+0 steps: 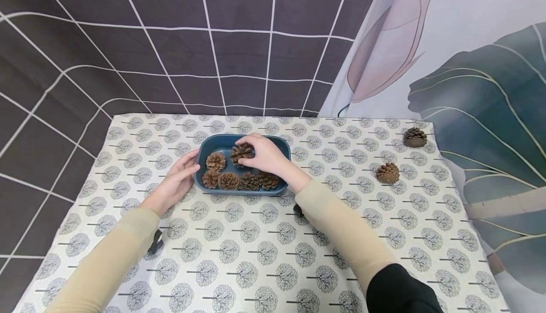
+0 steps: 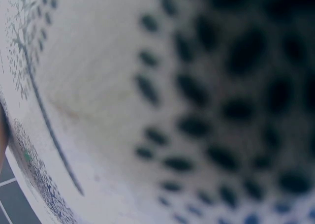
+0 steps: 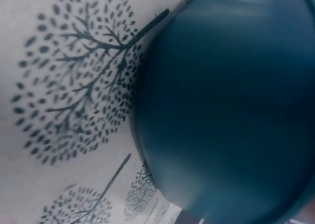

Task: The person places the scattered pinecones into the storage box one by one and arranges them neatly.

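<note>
A dark blue rectangular tray (image 1: 218, 143) stands on the cloth, its outer wall filling much of the right wrist view. My right hand (image 1: 269, 155) reaches over the right part of it and pinches a brown pine cone (image 1: 241, 153) between thumb and fingers, inside the rim near the back. Whether that cone touches the tray floor I cannot tell. Several cones line the front side, among them one pine cone (image 1: 229, 180); another pine cone (image 1: 215, 161) sits behind them at the left. With fingers extended, my left hand (image 1: 176, 184) touches the tray's left end.
Two more pine cones lie on the table to the right, one pine cone (image 1: 387, 173) nearer and one pine cone (image 1: 415, 137) by the far right corner. A white tree-print cloth (image 1: 264, 237) covers the table. Behind it hangs a dark grid-patterned curtain (image 1: 239, 52).
</note>
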